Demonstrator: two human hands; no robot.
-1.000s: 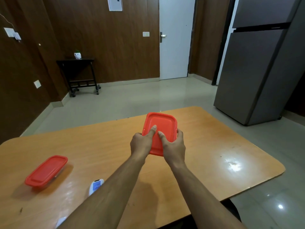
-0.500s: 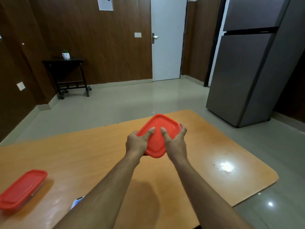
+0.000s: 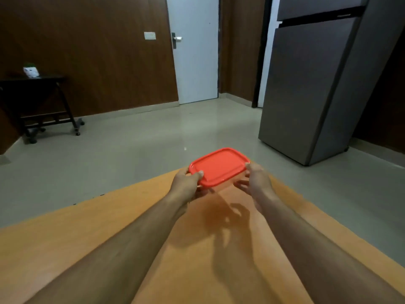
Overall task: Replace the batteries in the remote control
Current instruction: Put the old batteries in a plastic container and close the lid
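Note:
A container with a red lid [image 3: 218, 166] is held above the far part of the wooden table [image 3: 109, 233]. My left hand [image 3: 186, 185] grips its near left corner, thumb on top of the lid. At the container's right end, my right hand [image 3: 255, 183] has fingertips on the rim and its other fingers spread beneath. The container's body is mostly hidden under the lid and my hands. No remote control or batteries are in view.
A grey refrigerator [image 3: 317, 84] stands on the floor to the right beyond the table. A white door [image 3: 194, 51] is straight ahead, and a dark side table on wheels [image 3: 37, 102] with a small pot is at the left wall.
The container has turned from lengthwise to crosswise and sits higher in view. My hands have shifted from the lid's top to its two ends. The view swung right; the second red container and the remote have left the frame.

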